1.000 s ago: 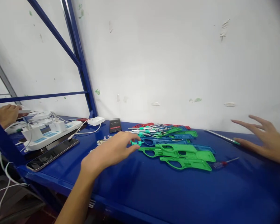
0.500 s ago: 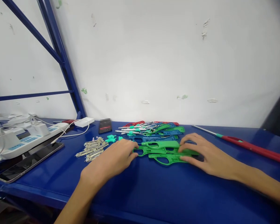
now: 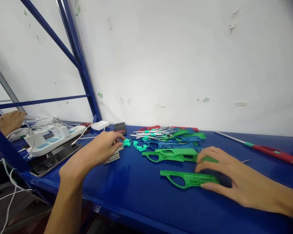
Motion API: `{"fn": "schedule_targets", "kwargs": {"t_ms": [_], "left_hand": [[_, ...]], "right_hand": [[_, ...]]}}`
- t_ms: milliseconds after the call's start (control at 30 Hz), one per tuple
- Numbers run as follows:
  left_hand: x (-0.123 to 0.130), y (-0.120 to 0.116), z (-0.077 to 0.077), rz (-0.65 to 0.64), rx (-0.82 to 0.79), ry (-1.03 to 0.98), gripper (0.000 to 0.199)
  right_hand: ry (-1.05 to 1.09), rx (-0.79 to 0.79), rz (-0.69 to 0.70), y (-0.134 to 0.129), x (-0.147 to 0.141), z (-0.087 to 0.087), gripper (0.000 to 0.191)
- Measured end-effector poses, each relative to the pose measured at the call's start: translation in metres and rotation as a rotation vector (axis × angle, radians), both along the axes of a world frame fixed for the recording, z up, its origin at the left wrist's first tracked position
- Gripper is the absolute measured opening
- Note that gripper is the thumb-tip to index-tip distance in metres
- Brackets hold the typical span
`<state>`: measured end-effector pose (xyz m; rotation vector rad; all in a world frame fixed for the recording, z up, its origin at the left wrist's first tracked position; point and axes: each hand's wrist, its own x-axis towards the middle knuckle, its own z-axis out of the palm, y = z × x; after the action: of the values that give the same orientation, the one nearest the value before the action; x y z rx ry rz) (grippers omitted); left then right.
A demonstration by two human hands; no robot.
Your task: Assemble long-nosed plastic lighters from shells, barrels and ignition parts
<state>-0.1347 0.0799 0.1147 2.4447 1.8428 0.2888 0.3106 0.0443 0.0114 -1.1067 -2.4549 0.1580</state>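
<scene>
Grip parted, a right hand (image 3: 241, 180) spans green handle shells on a blue tabletop (image 3: 127, 195).

Its thumb meets the wide end of the nearest green shell (image 3: 197, 179), which lies flat, apart from the stacked green shells (image 3: 171, 154) beyond, where the other fingers reach; nothing appears lifted. At left, a left hand (image 3: 95, 151) curls over small metallic parts (image 3: 115, 157) beside teal clips (image 3: 127, 142); whether it pinches one, the view cannot tell. The shell looks light, stiff and somewhat slick, its finger loop and narrow nose likeliest to flex, making the broad body's long edges the surest hold.
</scene>
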Motion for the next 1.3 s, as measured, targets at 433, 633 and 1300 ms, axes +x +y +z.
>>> {"fn": "schedule_targets", "kwargs": {"t_ms": [433,633,1300], "left_hand": [[0.067,-0.005,-0.026,-0.107,-0.147,0.079,0.038],[0.093,-0.013,-0.035,-0.136,-0.198,0.158,0.039],[0.084,-0.011,-0.041,-0.219,-0.131,0.172,0.035]], "right_hand": [[0.025,0.055,-0.017,0.004,-0.003,0.002,0.043],[-0.019,0.002,0.032,-0.001,-0.004,-0.002,0.039],[-0.057,-0.015,0.038,-0.004,-0.005,0.0,0.038]]}}
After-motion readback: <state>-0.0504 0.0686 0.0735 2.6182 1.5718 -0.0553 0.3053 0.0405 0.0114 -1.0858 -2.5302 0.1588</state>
